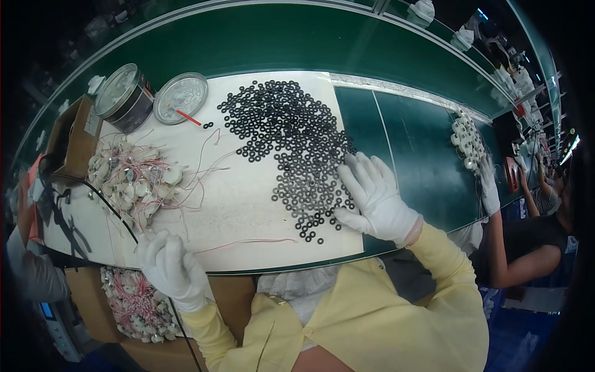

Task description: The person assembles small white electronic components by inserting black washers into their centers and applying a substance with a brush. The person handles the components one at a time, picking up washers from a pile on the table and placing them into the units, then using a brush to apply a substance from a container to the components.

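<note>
We see the right hand, in a white glove, lying flat on the white mat with its fingers spread wide over the lower right edge of the pile of black rings. The fingertips touch the rings; nothing is gripped. The rings cover the upper middle of the mat and thin out toward the near edge.

The left hand, also gloved, sits at the near edge of the mat with its fingers curled loosely; we cannot tell whether it holds anything. A thin pink wire lies on the mat just beside it. A heap of small white wired parts lies above the left hand. A tin can and its round lid stand at the far left corner.
</note>
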A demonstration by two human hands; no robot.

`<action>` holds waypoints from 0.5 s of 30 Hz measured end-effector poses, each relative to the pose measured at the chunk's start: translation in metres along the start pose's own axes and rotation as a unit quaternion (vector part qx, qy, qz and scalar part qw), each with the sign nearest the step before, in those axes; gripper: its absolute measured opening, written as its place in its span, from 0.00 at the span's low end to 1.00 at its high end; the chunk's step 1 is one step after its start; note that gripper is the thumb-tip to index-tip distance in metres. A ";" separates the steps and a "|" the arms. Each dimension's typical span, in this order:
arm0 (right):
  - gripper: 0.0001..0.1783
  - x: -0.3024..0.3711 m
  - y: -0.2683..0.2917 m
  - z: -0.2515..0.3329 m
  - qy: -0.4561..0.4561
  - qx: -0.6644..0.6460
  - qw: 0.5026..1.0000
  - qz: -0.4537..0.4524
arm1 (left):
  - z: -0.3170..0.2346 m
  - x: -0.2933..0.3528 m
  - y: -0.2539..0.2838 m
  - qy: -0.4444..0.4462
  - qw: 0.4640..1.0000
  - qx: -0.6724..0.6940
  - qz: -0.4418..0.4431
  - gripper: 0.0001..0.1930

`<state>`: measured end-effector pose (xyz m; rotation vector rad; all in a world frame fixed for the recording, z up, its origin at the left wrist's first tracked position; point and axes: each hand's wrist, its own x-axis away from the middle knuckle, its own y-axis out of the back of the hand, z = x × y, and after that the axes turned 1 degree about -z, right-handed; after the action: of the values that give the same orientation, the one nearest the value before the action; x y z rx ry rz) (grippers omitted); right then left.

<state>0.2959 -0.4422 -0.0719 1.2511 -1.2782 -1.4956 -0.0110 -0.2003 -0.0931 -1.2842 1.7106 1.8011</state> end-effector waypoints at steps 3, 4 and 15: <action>0.46 -0.003 0.006 0.000 0.001 0.011 1.000 -0.013 | 0.006 0.013 0.008 0.055 0.997 0.031 -0.055 0.16; 0.46 -0.003 0.005 0.000 0.005 0.010 1.000 -0.012 | 0.008 0.019 0.007 0.074 0.993 0.052 -0.077 0.16; 0.39 -0.032 0.005 0.020 0.072 -0.038 0.997 -0.004 | 0.015 0.021 0.009 0.066 0.986 0.051 -0.142 0.16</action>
<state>0.2825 -0.4080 -0.0612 1.2916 -1.1144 -1.4191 -0.0345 -0.1950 -0.1065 -1.5431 1.5688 1.4791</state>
